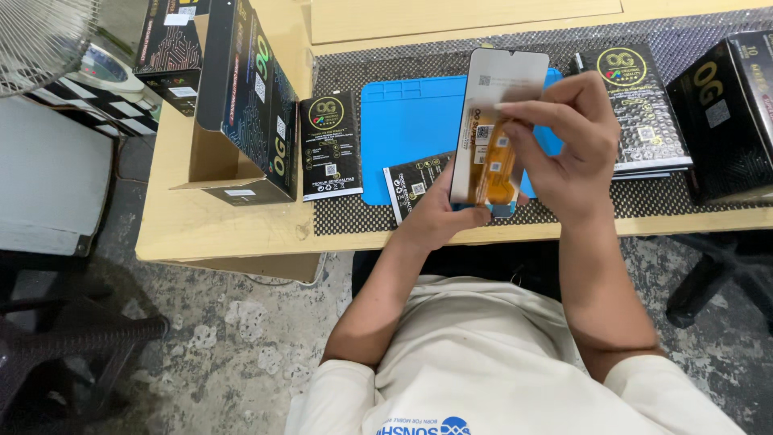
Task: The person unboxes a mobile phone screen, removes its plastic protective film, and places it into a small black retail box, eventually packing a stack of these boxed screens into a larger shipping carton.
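A phone display panel (489, 97) stands upright above the table's near edge, its silver back with an orange flex cable facing me. My left hand (439, 213) grips its lower left edge from underneath. My right hand (568, 141) rests against the right side, with its fingertips touching the orange cable area. Under the panel lies a blue work mat (411, 121) on a dark mesh table cover (354, 217).
A black flat package (330, 145) lies left of the mat, another (411, 184) sits partly under my left hand. An open black carton (245, 97) stands at the left. Stacked black packages (640, 105) and a black box (729, 113) sit at the right. A fan (40, 36) is far left.
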